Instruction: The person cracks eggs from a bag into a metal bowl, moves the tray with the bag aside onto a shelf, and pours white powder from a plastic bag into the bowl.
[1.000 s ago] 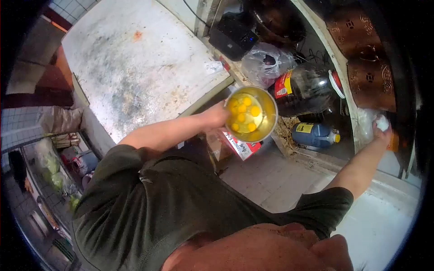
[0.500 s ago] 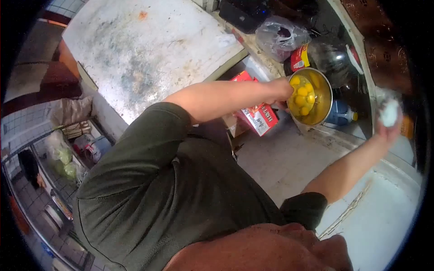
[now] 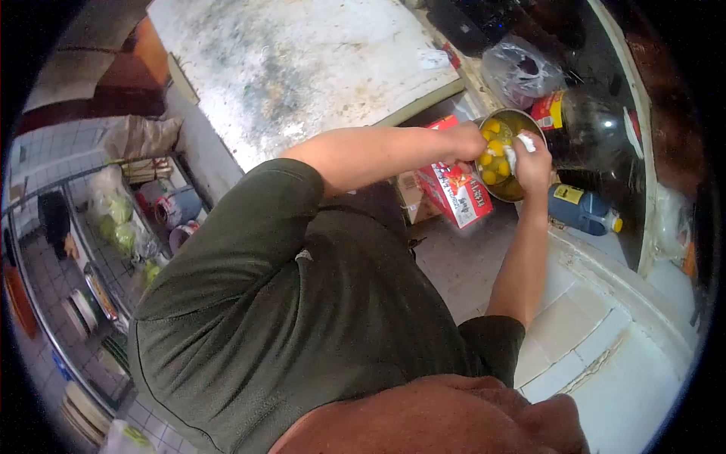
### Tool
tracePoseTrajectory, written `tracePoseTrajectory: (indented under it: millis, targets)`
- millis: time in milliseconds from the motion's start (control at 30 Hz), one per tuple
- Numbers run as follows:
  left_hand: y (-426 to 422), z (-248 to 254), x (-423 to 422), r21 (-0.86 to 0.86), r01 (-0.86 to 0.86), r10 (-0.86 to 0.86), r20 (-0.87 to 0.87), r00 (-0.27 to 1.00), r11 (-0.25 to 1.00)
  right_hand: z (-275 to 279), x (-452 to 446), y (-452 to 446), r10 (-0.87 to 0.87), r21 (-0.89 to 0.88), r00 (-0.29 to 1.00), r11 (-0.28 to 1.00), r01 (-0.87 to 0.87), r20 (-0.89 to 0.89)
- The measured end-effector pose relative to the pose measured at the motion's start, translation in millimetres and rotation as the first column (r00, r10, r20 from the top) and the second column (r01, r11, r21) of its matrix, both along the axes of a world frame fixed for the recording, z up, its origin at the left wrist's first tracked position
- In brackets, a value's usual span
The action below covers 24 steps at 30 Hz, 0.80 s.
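A round metal bowl stands at the upper right, with several raw egg yolks in clear egg white inside it. My left hand grips the bowl's near rim, its fingers partly hidden. Over the opposite side of the bowl is my right hand, closed around a small white thing. More white shows below its fingers against the yolks; whether it is shell or a crumpled wrapper I cannot tell. A red and white carton lies just beneath my left hand.
Beyond the bowl lie a large dark bottle and a clear plastic bag. A blue bottle with a yellow cap lies to the right, near another plastic bag. A stained white tabletop and a rack are leftward.
My right hand has come in from the far right to the bowl with the white thing. My left hand stays on the bowl rim. The view has shifted slightly.
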<state>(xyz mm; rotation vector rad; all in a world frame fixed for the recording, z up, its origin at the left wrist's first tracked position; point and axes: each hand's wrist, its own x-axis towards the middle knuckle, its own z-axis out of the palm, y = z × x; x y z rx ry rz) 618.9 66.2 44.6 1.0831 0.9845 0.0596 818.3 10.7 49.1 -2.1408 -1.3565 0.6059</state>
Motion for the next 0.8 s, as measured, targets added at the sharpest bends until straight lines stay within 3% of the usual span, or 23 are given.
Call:
tracePoseTrajectory:
  millis: [33,67,133,200,300,333,433,533,633,700,733,767,800]
  targets:
    - [2.7,4.5,-6.6,-0.006,0.012,-0.012,-0.008,1.000,1.000,1.9,-8.9,5.8,0.059,-0.035,0.992,0.998,-0.055,0.111]
    - [2.2,10.3,-12.6,0.007,-0.031,0.031,-0.002,1.000,0.999,9.2,-20.1,10.3,0.053,-0.180,0.987,0.983,-0.025,0.154]
    - [-2.4,25.7,-22.7,0.030,-0.113,0.113,0.011,0.994,0.993,5.8,-28.0,14.1,0.112,-0.201,0.971,0.977,-0.069,0.213]
    - [2.0,-4.3,-20.3,0.145,-0.015,0.007,0.053,0.999,0.989,4.6,-33.3,20.5,0.170,-0.211,0.942,0.971,-0.110,0.290]
    - [2.0,-11.0,-20.5,0.056,-0.076,0.072,0.072,0.995,0.995,4.2,-40.1,26.0,0.253,-0.226,0.872,0.959,-0.170,0.418]
    - [2.2,-6.1,-21.5,-0.015,-0.131,0.132,0.068,0.989,0.991,3.5,-40.8,27.6,0.269,-0.221,0.861,0.957,-0.188,0.432]
    - [2.3,7.6,-24.8,0.000,-0.179,0.179,-0.011,0.984,0.984,3.8,-44.8,31.4,0.305,-0.225,0.834,0.949,-0.222,0.460]
    - [6.3,9.1,-30.3,0.018,-0.089,0.089,-0.014,0.996,0.996,8.0,-48.3,35.0,0.327,-0.260,0.810,0.939,-0.223,0.487]
    - [3.8,22.4,-36.8,0.040,-0.134,0.135,-0.007,0.991,0.990,2.4,-46.9,39.5,0.395,-0.351,0.790,0.904,-0.245,0.468]
    - [6.7,-2.6,-28.0,0.129,-0.066,0.061,0.039,0.997,0.989,1.2,-48.7,40.8,0.406,-0.347,0.787,0.901,-0.260,0.465]
    - [9.9,-16.5,-26.4,0.256,0.050,-0.058,0.024,0.998,0.965,1.1,-49.8,41.0,0.413,-0.347,0.785,0.899,-0.268,0.462]
    - [13.1,-29.2,-25.2,0.382,0.151,-0.163,-0.003,0.987,0.912,1.6,-50.1,42.4,0.417,-0.357,0.787,0.895,-0.268,0.455]
    - [19.0,-41.9,-25.0,0.561,0.326,-0.327,-0.102,0.940,0.761,2.8,-50.1,44.5,0.420,-0.365,0.788,0.892,-0.267,0.450]
